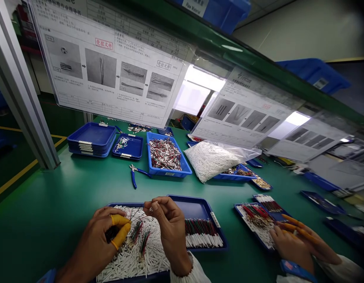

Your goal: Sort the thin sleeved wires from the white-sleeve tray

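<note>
My left hand (103,236), with yellow finger cots on thumb and forefinger, is closed around a bundle of thin red, green and black wires (139,236) over a blue tray (199,204) heaped with small white tubes (135,263). My right hand (167,220) is raised just right of it, its fingertips pinched on a small white tube at the wire ends. Finished wires with white tubes (202,234) lie in a row in the tray's right half.
A co-worker's hands (296,243) with orange finger cots work over another tray (255,220) at the right. Blue-handled pliers (135,175), a stack of blue trays (92,139), a bin of wires (166,155) and a bag of white tubes (213,159) lie farther back. Instruction sheets hang above.
</note>
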`<state>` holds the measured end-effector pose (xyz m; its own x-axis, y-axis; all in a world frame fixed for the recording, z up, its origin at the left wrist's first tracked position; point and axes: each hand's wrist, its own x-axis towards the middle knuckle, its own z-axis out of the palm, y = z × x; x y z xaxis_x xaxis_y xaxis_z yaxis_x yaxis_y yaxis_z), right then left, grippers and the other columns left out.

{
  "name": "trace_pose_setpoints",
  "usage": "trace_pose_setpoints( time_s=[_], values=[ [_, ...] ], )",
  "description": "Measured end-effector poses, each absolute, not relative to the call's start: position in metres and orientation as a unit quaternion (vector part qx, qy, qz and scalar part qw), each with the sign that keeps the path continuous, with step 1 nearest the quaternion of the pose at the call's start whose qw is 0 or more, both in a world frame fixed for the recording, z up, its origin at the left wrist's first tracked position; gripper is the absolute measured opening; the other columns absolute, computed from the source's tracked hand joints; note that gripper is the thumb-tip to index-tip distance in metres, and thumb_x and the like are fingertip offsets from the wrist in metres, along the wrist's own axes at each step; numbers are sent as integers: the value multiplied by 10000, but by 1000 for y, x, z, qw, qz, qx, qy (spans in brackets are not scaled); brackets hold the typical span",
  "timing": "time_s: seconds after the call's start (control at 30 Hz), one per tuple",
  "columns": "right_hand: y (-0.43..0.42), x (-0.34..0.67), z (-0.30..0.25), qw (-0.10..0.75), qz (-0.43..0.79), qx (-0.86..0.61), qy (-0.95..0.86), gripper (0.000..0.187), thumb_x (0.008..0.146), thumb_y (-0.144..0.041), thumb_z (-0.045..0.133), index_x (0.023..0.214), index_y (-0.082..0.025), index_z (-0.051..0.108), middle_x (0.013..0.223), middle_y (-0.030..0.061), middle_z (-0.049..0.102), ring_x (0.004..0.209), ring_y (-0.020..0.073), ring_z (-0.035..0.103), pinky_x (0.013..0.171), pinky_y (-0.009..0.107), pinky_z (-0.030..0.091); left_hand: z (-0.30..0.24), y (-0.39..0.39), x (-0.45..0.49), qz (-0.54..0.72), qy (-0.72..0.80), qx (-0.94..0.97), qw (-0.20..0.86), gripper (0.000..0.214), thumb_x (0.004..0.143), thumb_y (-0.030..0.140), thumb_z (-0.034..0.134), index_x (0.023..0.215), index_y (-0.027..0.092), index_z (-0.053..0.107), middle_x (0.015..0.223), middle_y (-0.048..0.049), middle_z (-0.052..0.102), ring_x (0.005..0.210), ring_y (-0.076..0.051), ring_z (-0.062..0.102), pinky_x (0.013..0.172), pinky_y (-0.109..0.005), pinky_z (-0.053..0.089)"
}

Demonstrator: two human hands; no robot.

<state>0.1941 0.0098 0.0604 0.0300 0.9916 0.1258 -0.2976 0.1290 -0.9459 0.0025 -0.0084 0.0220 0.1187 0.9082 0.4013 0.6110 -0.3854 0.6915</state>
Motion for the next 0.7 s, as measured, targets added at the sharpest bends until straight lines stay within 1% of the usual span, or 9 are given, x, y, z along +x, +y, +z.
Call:
trace_pose_setpoints(
  time_s=[0.1, 0.17, 0.33, 0.53, 0.7],
  values=[
    [9, 194, 61, 608, 526, -390, -449, 235, 859, -390, 771, 898, -181, 672, 847, 69, 788, 803, 199, 730, 749, 326, 584, 23, -8, 3, 410, 523, 725, 181, 110, 818, 343, 666, 823, 292, 764, 971, -33, 755, 958, -239, 705, 815, -356, 621],
    [9, 193, 61, 607, 524, -392, -452, 234, 871, -396, 757, 894, -186, 658, 861, 71, 791, 790, 194, 729, 747, 326, 585, 24, -8, 3, 405, 527, 723, 187, 109, 813, 342, 669, 822, 290, 764, 975, -37, 755, 955, -243, 705, 816, -365, 621],
    [8, 193, 60, 602, 524, -391, -458, 220, 888, -394, 738, 906, -192, 651, 881, 73, 793, 806, 201, 733, 764, 338, 588, 29, -11, 4, 397, 531, 722, 200, 111, 805, 350, 678, 815, 282, 765, 973, -47, 755, 946, -248, 709, 786, -354, 625],
    [7, 193, 58, 591, 534, -385, -466, 211, 894, -390, 733, 910, -194, 656, 870, 71, 788, 820, 205, 731, 763, 340, 588, 25, -10, 4, 395, 531, 722, 200, 115, 813, 351, 669, 815, 282, 761, 989, -46, 754, 966, -252, 703, 828, -383, 613],
    [7, 193, 58, 575, 534, -379, -491, 205, 902, -390, 720, 918, -191, 674, 850, 64, 777, 852, 209, 725, 750, 320, 578, 26, -10, 4, 401, 531, 719, 200, 129, 810, 352, 667, 822, 270, 766, 977, -55, 755, 962, -250, 702, 817, -362, 611]
  ],
)
